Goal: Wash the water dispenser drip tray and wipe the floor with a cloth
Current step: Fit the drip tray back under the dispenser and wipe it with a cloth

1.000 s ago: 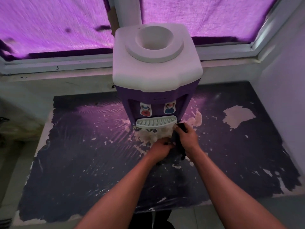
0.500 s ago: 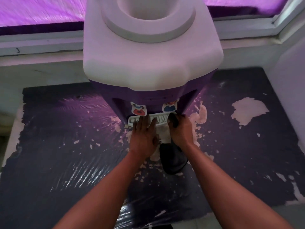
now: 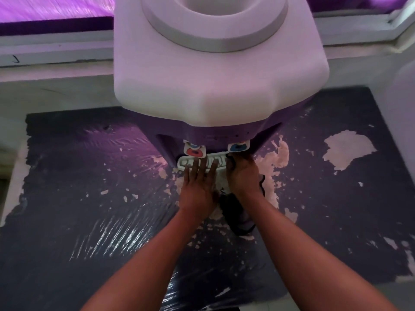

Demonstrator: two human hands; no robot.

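Purple curtain over window, pale sill, dark peeling floor w/ glossy streaks, white wall at rt

The dispenser is cut off above; the left hand hides part of the drip tray, the right hand part of the cloth.

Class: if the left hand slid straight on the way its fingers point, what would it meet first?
The left hand has its fingertips on the drip tray; pushed on, it would probably hit the purple front of the dispenser.
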